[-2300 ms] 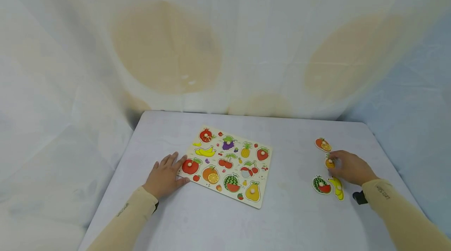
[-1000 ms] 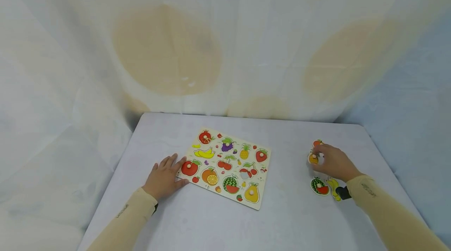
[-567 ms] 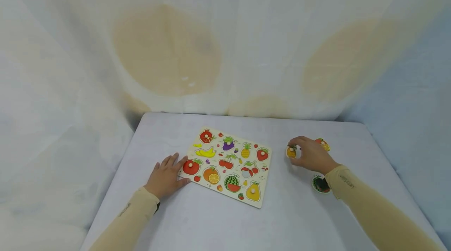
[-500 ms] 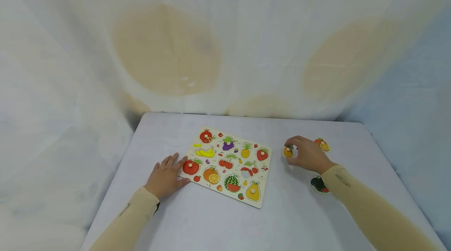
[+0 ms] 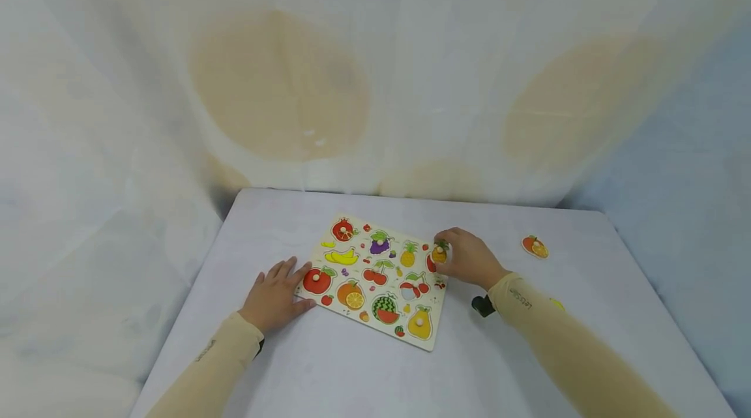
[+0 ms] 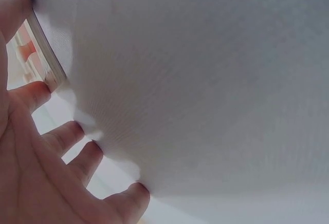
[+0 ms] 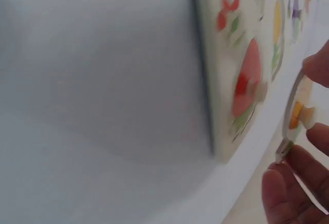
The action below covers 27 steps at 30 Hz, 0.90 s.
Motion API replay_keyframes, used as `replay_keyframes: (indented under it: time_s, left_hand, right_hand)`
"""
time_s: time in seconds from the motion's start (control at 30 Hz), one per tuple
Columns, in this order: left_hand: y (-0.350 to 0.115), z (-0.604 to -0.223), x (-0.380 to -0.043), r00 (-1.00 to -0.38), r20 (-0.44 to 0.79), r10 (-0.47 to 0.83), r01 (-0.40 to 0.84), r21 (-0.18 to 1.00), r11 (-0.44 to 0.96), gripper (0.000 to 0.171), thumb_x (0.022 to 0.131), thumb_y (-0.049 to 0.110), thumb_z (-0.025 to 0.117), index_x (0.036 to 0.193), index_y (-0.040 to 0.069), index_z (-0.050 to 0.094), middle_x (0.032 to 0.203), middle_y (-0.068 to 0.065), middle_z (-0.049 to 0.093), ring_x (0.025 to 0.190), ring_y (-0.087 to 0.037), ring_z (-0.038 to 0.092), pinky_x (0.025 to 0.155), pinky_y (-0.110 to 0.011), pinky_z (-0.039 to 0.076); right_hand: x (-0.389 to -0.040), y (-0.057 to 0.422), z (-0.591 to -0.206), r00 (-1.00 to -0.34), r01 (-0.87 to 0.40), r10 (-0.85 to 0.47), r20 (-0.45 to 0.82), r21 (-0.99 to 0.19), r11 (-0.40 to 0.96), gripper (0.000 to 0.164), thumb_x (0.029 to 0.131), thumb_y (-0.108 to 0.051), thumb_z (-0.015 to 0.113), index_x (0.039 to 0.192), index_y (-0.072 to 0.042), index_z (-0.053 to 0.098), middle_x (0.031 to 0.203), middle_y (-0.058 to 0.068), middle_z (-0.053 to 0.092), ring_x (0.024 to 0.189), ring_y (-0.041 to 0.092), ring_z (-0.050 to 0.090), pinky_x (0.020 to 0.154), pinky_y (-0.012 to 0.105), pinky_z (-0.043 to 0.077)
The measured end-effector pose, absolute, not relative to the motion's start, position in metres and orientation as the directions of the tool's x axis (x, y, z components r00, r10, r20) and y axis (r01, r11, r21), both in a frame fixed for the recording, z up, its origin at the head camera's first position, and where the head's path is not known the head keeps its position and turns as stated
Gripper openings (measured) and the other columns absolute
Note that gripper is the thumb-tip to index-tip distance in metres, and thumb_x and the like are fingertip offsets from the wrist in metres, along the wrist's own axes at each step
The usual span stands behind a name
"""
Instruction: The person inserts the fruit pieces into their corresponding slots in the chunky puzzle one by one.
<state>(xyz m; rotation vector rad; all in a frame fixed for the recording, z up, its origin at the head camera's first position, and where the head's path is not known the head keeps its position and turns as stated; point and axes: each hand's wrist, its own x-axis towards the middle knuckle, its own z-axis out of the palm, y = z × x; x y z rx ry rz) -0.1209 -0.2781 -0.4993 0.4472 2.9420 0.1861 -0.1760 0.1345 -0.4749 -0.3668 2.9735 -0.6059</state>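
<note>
A cream wooden fruit puzzle board point(image 5: 392, 283), several knobbed pieces seated in it, lies tilted on the table. My left hand point(image 5: 272, 297) rests at its left edge, fingers spread; in the left wrist view the thumb and a fingertip touch the board's edge point(image 6: 49, 54). My right hand point(image 5: 471, 259) holds a pineapple puzzle piece point(image 5: 439, 253) above the board's upper right corner, partly covering the strawberry piece point(image 5: 431, 263). In the right wrist view the pineapple piece point(image 7: 295, 115) stands nearly on edge, pinched by its rim, apart from the board.
On the white table point(image 5: 352, 379), an orange puzzle piece point(image 5: 534, 247) lies at the right. The tip of a banana piece point(image 5: 557, 304) shows past the right sleeve point(image 5: 545, 327). Pale cloth point(image 5: 411, 79) hangs behind and at both sides.
My right hand has picked up the pineapple piece from among the loose pieces and carried it left to the board. The right forearm now hides the watermelon piece. My left hand stays put.
</note>
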Motion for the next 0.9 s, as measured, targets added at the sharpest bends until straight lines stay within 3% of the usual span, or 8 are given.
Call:
replay_keyframes:
  time_s: [0.23, 0.5, 0.9]
  left_hand:
    - [-0.278, -0.498, -0.118, -0.944, -0.15, 0.294, 0.273, 0.147, 0.951, 0.082, 0.085, 0.051, 0.075, 0.153, 0.017, 0.043, 0.154, -0.02, 0.035, 0.138, -0.046, 0.033, 0.105, -0.072, 0.029]
    - [-0.282, -0.499, -0.117, -0.945, -0.15, 0.289, 0.269, 0.144, 0.952, 0.082, 0.086, 0.052, 0.074, 0.153, 0.017, 0.042, 0.155, -0.021, 0.034, 0.138, -0.046, 0.032, 0.105, -0.072, 0.028]
    - [-0.278, -0.503, -0.121, -0.946, -0.137, 0.293, 0.274, 0.145, 0.951, 0.083, 0.085, 0.054, 0.073, 0.153, 0.018, 0.042, 0.155, -0.02, 0.035, 0.138, -0.045, 0.033, 0.106, -0.071, 0.027]
  right_hand:
    - [-0.184, 0.104, -0.479, -0.967, -0.175, -0.233, -0.102, -0.396, 0.901, 0.06, 0.076, -0.033, 0.084, 0.129, -0.012, 0.063, 0.123, 0.006, 0.063, 0.106, 0.025, 0.061, 0.096, 0.045, 0.051]
    - [-0.19, 0.083, -0.486, -0.985, -0.134, -0.17, -0.042, -0.445, 0.885, 0.057, 0.075, -0.036, 0.084, 0.122, -0.01, 0.066, 0.107, 0.005, 0.067, 0.088, 0.022, 0.061, 0.086, 0.041, 0.054]
    - [-0.187, 0.075, -0.491, -0.99, -0.095, -0.131, -0.056, -0.432, 0.897, 0.052, 0.076, -0.036, 0.084, 0.119, -0.011, 0.067, 0.112, 0.006, 0.065, 0.091, 0.021, 0.061, 0.088, 0.042, 0.054]
